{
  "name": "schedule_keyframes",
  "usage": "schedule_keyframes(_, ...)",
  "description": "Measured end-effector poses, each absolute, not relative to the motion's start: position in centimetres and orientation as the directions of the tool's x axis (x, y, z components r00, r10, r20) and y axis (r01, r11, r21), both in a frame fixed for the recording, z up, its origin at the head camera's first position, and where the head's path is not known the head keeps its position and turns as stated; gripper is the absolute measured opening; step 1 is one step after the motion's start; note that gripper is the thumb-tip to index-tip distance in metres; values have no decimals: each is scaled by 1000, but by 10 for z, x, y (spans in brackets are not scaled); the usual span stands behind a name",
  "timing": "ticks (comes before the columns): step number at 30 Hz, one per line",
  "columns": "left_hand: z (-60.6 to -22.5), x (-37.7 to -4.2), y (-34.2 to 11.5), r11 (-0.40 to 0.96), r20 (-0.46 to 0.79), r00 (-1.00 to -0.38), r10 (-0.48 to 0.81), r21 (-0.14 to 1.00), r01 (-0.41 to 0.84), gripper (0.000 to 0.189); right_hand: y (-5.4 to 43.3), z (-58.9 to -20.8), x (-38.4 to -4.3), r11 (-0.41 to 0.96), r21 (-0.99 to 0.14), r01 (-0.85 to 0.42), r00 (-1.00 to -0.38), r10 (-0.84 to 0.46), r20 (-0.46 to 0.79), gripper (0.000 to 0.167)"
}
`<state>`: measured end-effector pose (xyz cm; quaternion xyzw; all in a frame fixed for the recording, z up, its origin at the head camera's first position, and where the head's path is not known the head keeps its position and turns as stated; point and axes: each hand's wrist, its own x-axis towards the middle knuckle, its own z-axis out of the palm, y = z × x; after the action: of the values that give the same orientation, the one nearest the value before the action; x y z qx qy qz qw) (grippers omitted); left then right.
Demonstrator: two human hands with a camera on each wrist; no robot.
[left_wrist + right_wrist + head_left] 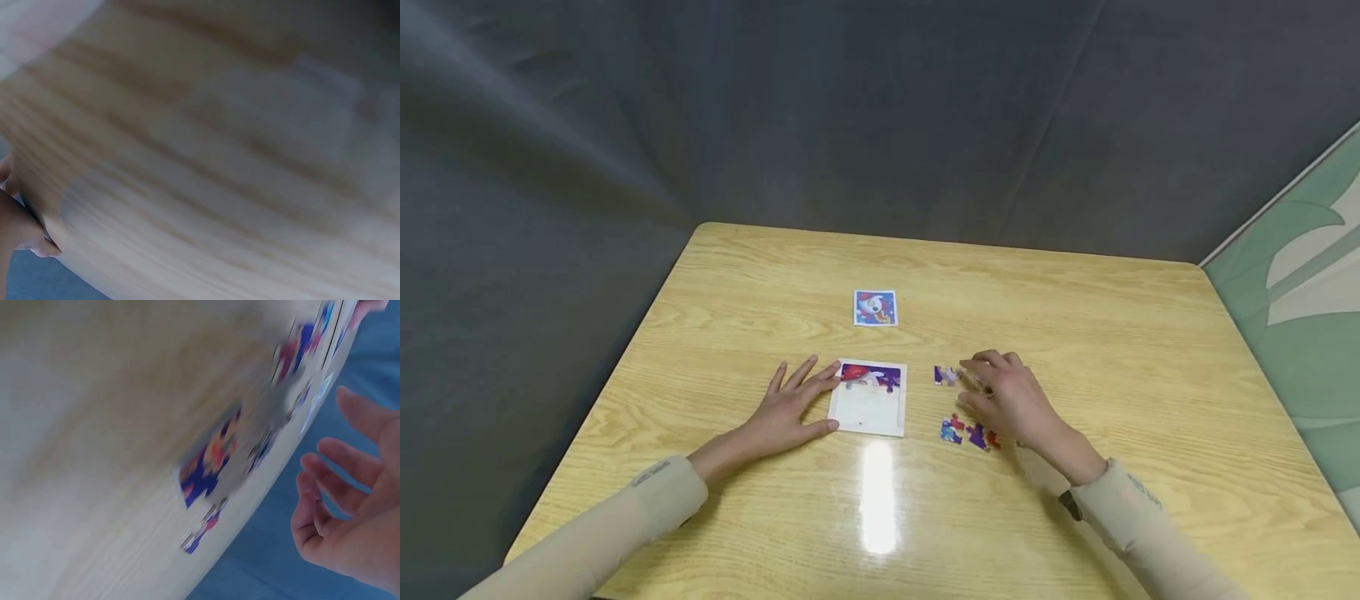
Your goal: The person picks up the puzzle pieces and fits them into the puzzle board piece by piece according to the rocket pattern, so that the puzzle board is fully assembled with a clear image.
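Note:
A white puzzle tray (868, 417) lies on the table, with joined purple, red and white jigsaw pieces (871, 376) along its top edge. My left hand (782, 414) is spread flat at the tray's left side, fingertips and thumb touching its border. To the right of the tray, my right hand (1018, 404) hovers over loose jigsaw pieces (952, 429). Its fingers are loosely bent, with a gap between thumb and index finger. The right wrist view shows this hand (356, 500) holding nothing, with several blurred pieces (209, 462) on the table beside it.
A small square picture card (875, 307) with a white character on blue lies beyond the tray. The wooden table (737, 292) reflects a bright light near its front. Dark cloth (880, 125) hangs behind it, and a green leaf-patterned panel (1300, 350) stands at the right.

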<state>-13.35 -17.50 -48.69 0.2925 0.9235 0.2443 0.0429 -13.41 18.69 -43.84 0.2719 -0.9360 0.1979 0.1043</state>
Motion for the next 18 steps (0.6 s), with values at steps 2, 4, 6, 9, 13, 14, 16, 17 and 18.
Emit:
schedule_keyframes(2,-487,-133,-176,708,63,-825,561,480,518,64,189,-441,-143,766,-340,-545,-836,-468,285,49)
schedule_keyframes(4,-488,-133,-176,710,58,-825,562,478,517,64,189,-446,-149,751,-370,-547,-837,-481,262,49)
schedule_keyframes(6,-489,-132,-176,708,59,-823,565,479,520,65,188,-452,-153,738,-403,-541,-841,-484,242,47)
schedule_keyframes(9,-490,-133,-175,709,56,-821,569,473,524,65,185,-460,-156,731,-428,-531,-847,-470,249,39)
schedule_keyframes(13,-489,-135,-175,716,51,-823,565,465,521,66,179,-461,-159,740,-440,-508,-861,-434,265,29)
schedule_keyframes(14,-489,-135,-175,718,52,-824,564,461,521,65,178,-459,-159,744,-447,-497,-868,-426,255,27)
schedule_keyframes(16,-488,-136,-175,719,54,-825,563,461,521,65,177,-458,-161,752,-466,-466,-885,-409,224,26)
schedule_keyframes(17,-488,-136,-176,719,53,-825,562,463,519,65,176,-458,-161,754,-476,-453,-891,-403,209,25)
schedule_keyframes(18,-488,-136,-176,719,52,-826,562,462,519,65,176,-458,-161,754,-489,-439,-897,-396,195,25)
